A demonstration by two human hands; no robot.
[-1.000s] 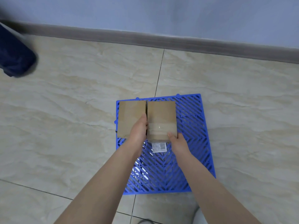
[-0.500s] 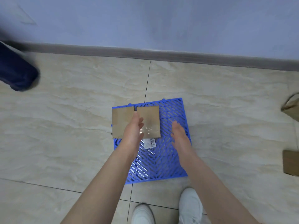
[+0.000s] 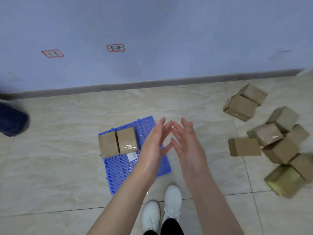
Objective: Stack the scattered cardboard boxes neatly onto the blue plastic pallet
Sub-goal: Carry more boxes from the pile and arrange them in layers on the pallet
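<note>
The blue plastic pallet (image 3: 118,168) lies on the tiled floor. Two cardboard boxes stand side by side on its far left part: a plain box (image 3: 108,144) and a taped box (image 3: 127,139) with a white label hanging at its front. My left hand (image 3: 153,146) and my right hand (image 3: 186,141) are raised in front of me, above the pallet's right side. Both are open and empty, palms facing each other. Several scattered cardboard boxes (image 3: 243,146) lie in a heap on the floor to the right.
A wall with a grey skirting board (image 3: 152,83) runs along the back, with two red-framed labels on it. A dark blue object (image 3: 11,121) sits at the left edge. My white shoes (image 3: 162,209) stand just in front of the pallet.
Both hands let go of the taped box and lifted away from it. The view pulled back and turned right, bringing the heap of scattered boxes into sight.
</note>
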